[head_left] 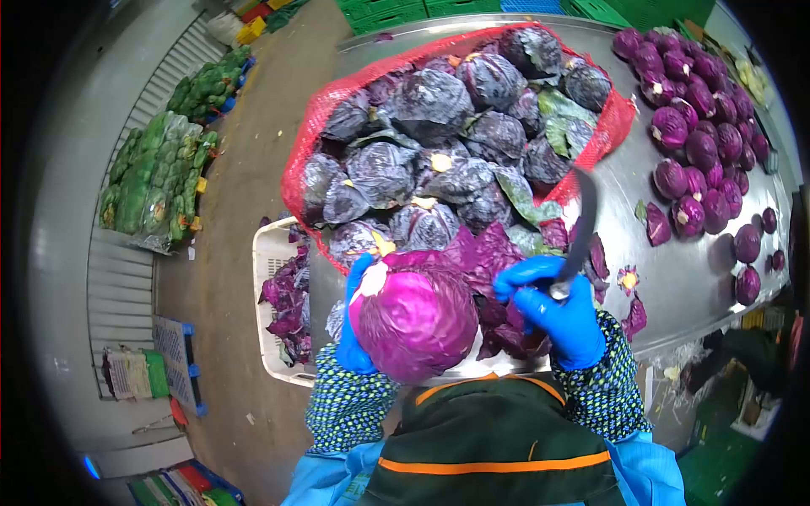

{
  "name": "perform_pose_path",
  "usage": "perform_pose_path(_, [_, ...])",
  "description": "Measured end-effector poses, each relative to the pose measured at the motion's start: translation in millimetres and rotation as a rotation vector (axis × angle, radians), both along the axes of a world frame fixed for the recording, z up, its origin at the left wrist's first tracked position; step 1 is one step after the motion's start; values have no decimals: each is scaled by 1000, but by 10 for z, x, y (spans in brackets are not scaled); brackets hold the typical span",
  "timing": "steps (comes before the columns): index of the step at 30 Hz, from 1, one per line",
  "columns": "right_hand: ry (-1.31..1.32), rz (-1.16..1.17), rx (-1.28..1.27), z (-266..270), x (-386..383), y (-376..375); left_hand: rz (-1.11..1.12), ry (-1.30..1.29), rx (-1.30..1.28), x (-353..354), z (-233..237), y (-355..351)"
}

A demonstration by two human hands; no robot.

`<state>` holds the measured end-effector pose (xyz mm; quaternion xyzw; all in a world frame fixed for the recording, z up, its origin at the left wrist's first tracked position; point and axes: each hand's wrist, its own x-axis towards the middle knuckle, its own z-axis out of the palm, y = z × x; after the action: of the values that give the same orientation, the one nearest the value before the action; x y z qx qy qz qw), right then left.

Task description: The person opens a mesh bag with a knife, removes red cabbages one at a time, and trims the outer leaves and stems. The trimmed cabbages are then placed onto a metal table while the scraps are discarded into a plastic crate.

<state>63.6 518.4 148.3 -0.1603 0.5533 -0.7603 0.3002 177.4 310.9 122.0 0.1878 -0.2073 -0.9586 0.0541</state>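
Note:
My left hand (358, 316), in a blue glove, grips a peeled red cabbage (415, 325) by its left side, the pale cut stem turned up and left. In my blue-gloved right hand (553, 312) is a knife (582, 228) with a dark curved blade pointing up, away from me. Loose purple leaves (494, 253) lie between the cabbage and my right hand, and some hang below it. Just beyond, a red mesh bag (308, 135) lies open, full of untrimmed dark cabbages (430, 105) with outer leaves.
Trimmed red cabbages (700, 148) are heaped on the right of the metal table (624, 185). A white crate (270, 346) of discarded leaves stands at the table's left. Green-filled bags (152, 181) and a blue pallet (190, 371) are along the left wall.

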Motion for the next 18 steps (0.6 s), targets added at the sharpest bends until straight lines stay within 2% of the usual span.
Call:
perform_pose_path(3, [688,25,141,241,70,-154,39,-38,-309,-123,353,68])
perform_pose_path(4, [755,-28,213,261,109,-172,42,-15,-480,-81,354,82])
perform_pose_path(5, [759,-36,214,244,116,-150,36,-8,-482,-71,356,77])
perform_pose_path(7, [762,-22,244,150,131,-128,24,114,-793,-34,341,64])
perform_pose_path(8, [796,-91,251,118,143,-133,56,331,-1009,6,322,99])
perform_pose_path(9, [795,-92,252,80,142,-114,54,331,-1010,17,286,97])
perform_pose_path(11, [-176,-76,197,16,111,-7,69,167,-840,27,217,79])
perform_pose_path(12, [-424,-10,-9,8,45,84,47,108,-641,14,176,90])
perform_pose_path(13, [-497,29,-96,-79,0,167,4,87,-433,1,87,122])
perform_pose_path(15, [-540,193,-80,-309,-172,513,-84,52,-106,-27,-121,226])
perform_pose_path(17, [-290,89,457,-619,-288,806,-174,26,17,-132,-209,395])
perform_pose_path(18, [-296,86,463,-718,-241,871,-206,4,44,-197,-228,474])
